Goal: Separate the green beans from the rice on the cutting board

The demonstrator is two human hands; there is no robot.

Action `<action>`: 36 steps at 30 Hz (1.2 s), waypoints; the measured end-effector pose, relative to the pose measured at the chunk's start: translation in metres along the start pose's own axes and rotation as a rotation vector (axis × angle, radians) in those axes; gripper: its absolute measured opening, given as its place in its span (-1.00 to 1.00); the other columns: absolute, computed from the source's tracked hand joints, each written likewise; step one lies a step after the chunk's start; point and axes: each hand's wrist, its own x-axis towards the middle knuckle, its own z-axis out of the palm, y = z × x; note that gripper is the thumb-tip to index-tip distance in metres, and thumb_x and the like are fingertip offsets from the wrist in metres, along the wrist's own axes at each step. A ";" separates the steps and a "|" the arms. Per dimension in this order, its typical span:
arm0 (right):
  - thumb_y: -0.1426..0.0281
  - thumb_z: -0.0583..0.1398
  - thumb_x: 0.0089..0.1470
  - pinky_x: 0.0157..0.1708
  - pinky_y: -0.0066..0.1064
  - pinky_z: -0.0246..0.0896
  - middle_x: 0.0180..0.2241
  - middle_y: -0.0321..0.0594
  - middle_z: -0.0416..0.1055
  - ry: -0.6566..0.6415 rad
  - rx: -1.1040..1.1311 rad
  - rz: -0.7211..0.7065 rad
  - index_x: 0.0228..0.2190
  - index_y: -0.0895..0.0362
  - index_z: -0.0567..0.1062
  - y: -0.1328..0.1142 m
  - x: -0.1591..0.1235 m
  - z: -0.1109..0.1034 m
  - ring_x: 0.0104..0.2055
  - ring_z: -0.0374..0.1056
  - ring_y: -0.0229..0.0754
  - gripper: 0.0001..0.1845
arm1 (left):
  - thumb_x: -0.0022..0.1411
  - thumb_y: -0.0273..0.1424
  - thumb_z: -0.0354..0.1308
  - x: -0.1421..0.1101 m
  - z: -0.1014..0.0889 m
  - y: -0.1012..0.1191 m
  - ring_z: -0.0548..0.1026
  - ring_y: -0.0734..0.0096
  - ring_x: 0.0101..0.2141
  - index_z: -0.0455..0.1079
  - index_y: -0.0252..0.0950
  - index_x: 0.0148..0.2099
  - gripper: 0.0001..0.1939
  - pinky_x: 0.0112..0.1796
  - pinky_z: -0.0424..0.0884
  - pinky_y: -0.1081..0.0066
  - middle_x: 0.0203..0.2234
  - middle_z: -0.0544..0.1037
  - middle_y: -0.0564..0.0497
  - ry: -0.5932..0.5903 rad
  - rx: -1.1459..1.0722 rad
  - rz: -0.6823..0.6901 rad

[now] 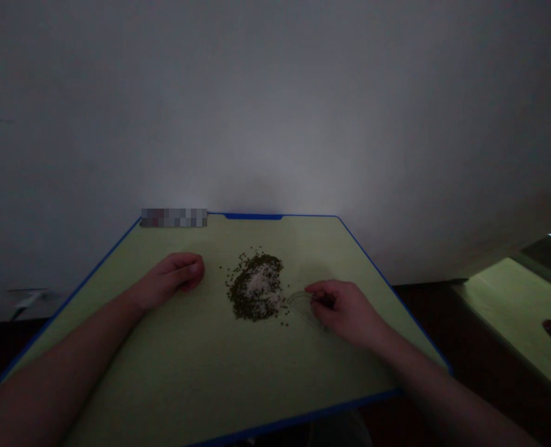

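Note:
A heap of small dark green beans point(243, 304) mixed with pale, rice-like grains point(259, 282) lies in the middle of the pale green tabletop point(186, 372). Loose beans are scattered around its edges. My right hand point(345, 310) pinches a clear, curved piece of plastic that looks like a protractor point(300, 304). Its curved edge faces the right side of the heap, very close to the nearest grains. Left of the heap, my left hand point(177, 276) rests on the table in a loose fist, apart from the beans, and nothing shows in it.
Blue edging point(368, 256) runs around the table. A blurred-out strip point(175, 218) lies at the far left corner. The far edge stands against a pale wall point(275, 124). Another pale green table point(522, 310) is at the right, across a dark gap.

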 end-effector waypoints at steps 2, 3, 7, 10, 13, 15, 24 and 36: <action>0.50 0.12 -0.03 -0.48 -0.43 0.24 -0.47 -0.24 0.52 0.015 -0.031 0.005 -0.21 0.17 0.54 0.001 0.000 0.000 -0.49 0.40 -0.23 -0.69 | 0.21 -0.11 0.01 0.000 -0.001 -0.001 0.18 0.51 -0.59 0.22 -0.31 -0.52 -0.60 -0.55 0.11 0.47 -0.66 0.24 0.10 -0.006 -0.003 0.005; 0.49 0.12 -0.03 -0.48 -0.43 0.24 -0.47 -0.24 0.52 0.024 -0.042 0.011 -0.21 0.17 0.54 0.002 0.000 0.000 -0.49 0.40 -0.23 -0.69 | 0.22 -0.11 0.01 0.000 -0.001 -0.002 0.18 0.51 -0.59 0.22 -0.31 -0.52 -0.59 -0.55 0.11 0.47 -0.66 0.24 0.10 -0.008 -0.005 0.008; 0.47 0.13 -0.02 -0.51 -0.44 0.23 -0.47 -0.24 0.52 0.057 -0.053 0.059 -0.22 0.15 0.54 0.009 0.001 -0.004 -0.51 0.39 -0.23 -0.70 | 0.21 -0.09 0.01 0.000 -0.001 -0.001 0.18 0.51 -0.60 0.22 -0.31 -0.52 -0.58 -0.56 0.11 0.47 -0.66 0.24 0.10 -0.011 0.012 0.003; 0.46 0.13 -0.02 -0.51 -0.44 0.23 -0.48 -0.24 0.52 0.068 -0.024 0.071 -0.22 0.15 0.53 0.011 0.001 -0.007 -0.52 0.39 -0.23 -0.71 | 0.21 -0.10 0.00 -0.001 -0.002 -0.001 0.18 0.49 -0.60 0.22 -0.30 -0.52 -0.59 -0.56 0.12 0.47 -0.67 0.24 0.09 -0.013 0.034 -0.014; 0.47 0.13 -0.03 -0.50 -0.43 0.24 -0.47 -0.24 0.52 0.053 -0.010 0.038 -0.22 0.15 0.53 0.007 0.000 -0.006 -0.50 0.39 -0.24 -0.70 | 0.21 -0.11 -0.01 -0.001 -0.002 -0.003 0.18 0.48 -0.60 0.22 -0.30 -0.52 -0.60 -0.56 0.12 0.46 -0.66 0.24 0.09 -0.014 0.040 -0.019; 0.50 0.12 -0.03 -0.48 -0.44 0.24 -0.46 -0.25 0.52 0.030 -0.028 0.013 -0.21 0.15 0.54 0.003 0.000 -0.004 -0.49 0.39 -0.24 -0.69 | 0.22 -0.12 -0.02 -0.001 -0.002 -0.004 0.17 0.49 -0.60 0.21 -0.30 -0.52 -0.61 -0.56 0.11 0.46 -0.66 0.23 0.09 -0.009 0.031 -0.013; 0.49 0.13 -0.04 -0.51 -0.44 0.21 -0.49 -0.25 0.51 0.047 -0.075 0.059 -0.23 0.15 0.55 0.001 0.003 -0.004 -0.52 0.38 -0.24 -0.70 | 0.23 -0.17 -0.02 0.000 -0.003 -0.005 0.18 0.50 -0.60 0.22 -0.30 -0.52 -0.63 -0.55 0.11 0.47 -0.66 0.23 0.10 -0.024 0.029 0.003; 0.49 0.12 -0.03 -0.50 -0.44 0.21 -0.48 -0.24 0.52 0.040 -0.088 0.023 -0.19 0.15 0.53 -0.006 0.008 0.003 -0.51 0.39 -0.23 -0.67 | 0.21 -0.12 -0.02 0.000 0.001 0.004 0.17 0.49 -0.61 0.20 -0.29 -0.54 -0.60 -0.56 0.12 0.47 -0.67 0.23 0.10 -0.002 0.042 0.000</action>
